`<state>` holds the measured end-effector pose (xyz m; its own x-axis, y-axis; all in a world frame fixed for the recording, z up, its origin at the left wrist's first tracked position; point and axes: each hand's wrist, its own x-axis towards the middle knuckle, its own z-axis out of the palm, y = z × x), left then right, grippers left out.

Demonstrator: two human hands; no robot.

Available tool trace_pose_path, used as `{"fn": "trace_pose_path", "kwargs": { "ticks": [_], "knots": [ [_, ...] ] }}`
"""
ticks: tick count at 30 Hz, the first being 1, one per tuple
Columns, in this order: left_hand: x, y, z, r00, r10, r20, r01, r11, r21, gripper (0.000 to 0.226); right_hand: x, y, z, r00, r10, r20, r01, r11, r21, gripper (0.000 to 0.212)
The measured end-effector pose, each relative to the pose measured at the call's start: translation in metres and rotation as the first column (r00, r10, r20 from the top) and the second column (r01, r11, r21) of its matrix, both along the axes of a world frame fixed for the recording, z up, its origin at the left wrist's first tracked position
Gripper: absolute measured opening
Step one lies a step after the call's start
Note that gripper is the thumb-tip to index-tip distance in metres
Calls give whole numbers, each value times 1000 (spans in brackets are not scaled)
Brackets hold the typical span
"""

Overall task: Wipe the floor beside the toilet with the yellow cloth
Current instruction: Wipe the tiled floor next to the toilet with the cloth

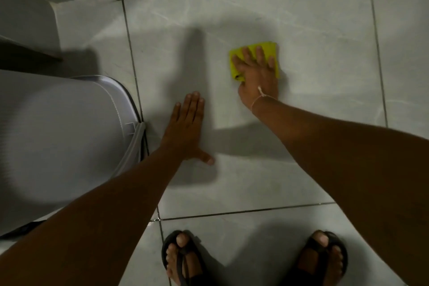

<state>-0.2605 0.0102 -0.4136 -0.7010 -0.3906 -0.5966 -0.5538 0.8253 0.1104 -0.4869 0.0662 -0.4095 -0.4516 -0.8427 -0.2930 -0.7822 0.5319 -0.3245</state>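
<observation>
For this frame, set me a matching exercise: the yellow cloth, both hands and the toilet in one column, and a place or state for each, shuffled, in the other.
Things:
1. yellow cloth
2. left hand
3. right hand
4. toilet

Places or states:
A. flat on bare floor tile, fingers straight and close together
B. at the left edge of the view
C. fingers spread on top of the cloth, pressing down
D. lying on the floor under a palm

Pairs: 1-D, 2-A, 3-C, 4-B.

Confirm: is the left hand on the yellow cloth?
No, the right hand presses the yellow cloth; the left hand lies flat on bare tile.
</observation>
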Motion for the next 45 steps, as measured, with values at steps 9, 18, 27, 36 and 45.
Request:
{"fn": "trace_pose_path", "kwargs": {
  "ticks": [9, 18, 27, 36, 45],
  "knots": [
    [0, 0, 5, 999, -37, -3, 37, 999, -13, 168, -22, 74, -3, 969, 245, 34, -244, 969, -43, 70],
    [0, -1, 7, 999, -51, -10, 50, 998, -31, 168, 22, 120, 5, 770, 634, 79, -631, 774, -57, 63],
    [-2, 1, 13, 999, -52, -8, 52, 999, -13, 168, 81, 96, -2, 938, 337, 82, -340, 940, 15, 66],
    [-3, 1, 13, 999, -44, -6, 43, 999, -2, 169, 51, 158, -2, 923, 385, 2, -384, 921, 66, 77],
    [-4, 4, 20, 999, -54, 7, 54, 999, 1, 167, 59, 229, 10, 726, 686, 49, -687, 727, 9, 76]
  ]
}}
